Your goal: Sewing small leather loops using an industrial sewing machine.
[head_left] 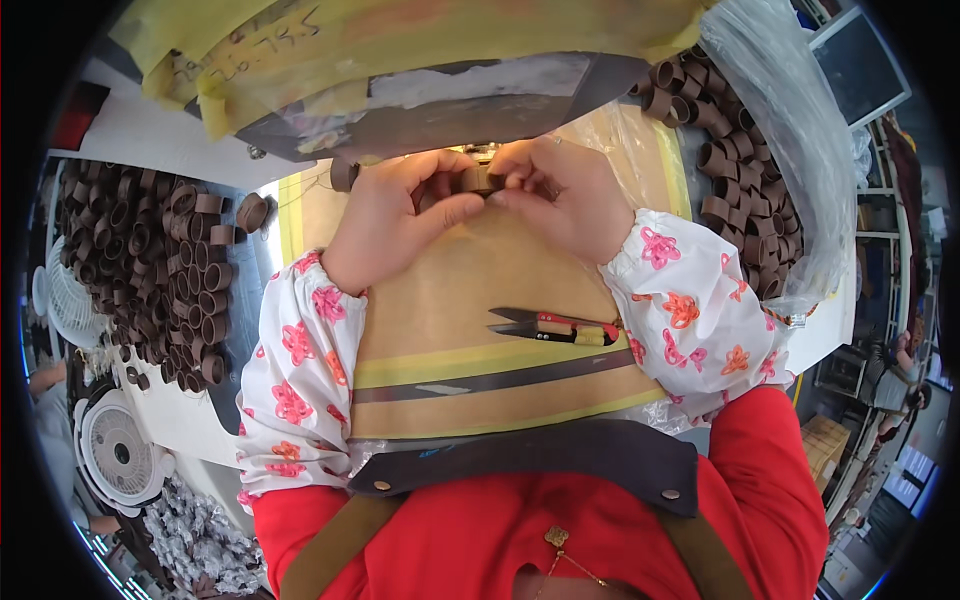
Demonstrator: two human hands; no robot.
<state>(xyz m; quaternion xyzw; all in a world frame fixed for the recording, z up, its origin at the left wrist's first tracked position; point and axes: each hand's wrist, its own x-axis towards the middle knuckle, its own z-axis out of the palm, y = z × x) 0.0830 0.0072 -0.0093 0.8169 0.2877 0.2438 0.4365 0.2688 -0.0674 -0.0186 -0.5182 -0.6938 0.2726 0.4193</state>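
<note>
A small brown band ring (480, 180) is pinched between both hands, just under the front edge of a covered machine head. My left hand (395, 215) grips it from the left, thumb along its near side and the other fingers partly hidden behind. On the other side my right hand (572, 197) holds its edge between thumb and bent fingers. A pair of thread snips (560, 328) with red and yellow-black handles lies on the brown-covered work surface (440, 290), nearest my right forearm. Another brown ring (344, 176) rests beside my left wrist.
Overhead is the machine head (420, 100), wrapped in yellow and grey sheeting. Brown rings (150, 260) are heaped on the left; a second heap (745, 190) lies at the right beside clear plastic (790, 130). A white fan (122, 452) stands at lower left. Other people are at the edges.
</note>
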